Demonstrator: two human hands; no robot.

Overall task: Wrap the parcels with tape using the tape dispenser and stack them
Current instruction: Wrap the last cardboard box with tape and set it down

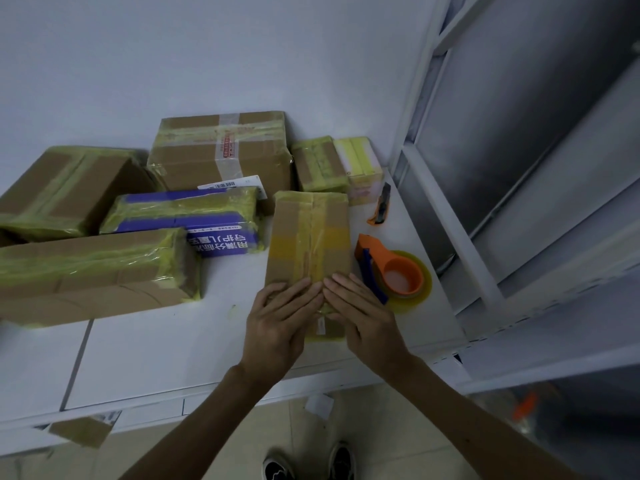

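Glossy orange plastic tape dispenser point(391, 268), translucent yellowish tape roll point(425, 284). Left of it, parcel point(308, 237): matt brown cardboard, shiny wrinkled tape. Table point(156, 358) smooth white. Right of it, shelving point(519, 133): dull grey metal.

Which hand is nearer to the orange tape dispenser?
The right. The right hand rests flat on the parcel, close beside the tape dispenser; the left hand rests on the same parcel, on its side away from the dispenser.

Bare left hand point(280, 320) and right hand point(363, 317). Left forearm point(194, 431) and right forearm point(485, 427) uncovered right to the picture's edge. Lower down, black shoes point(341, 462) with white markings on top.
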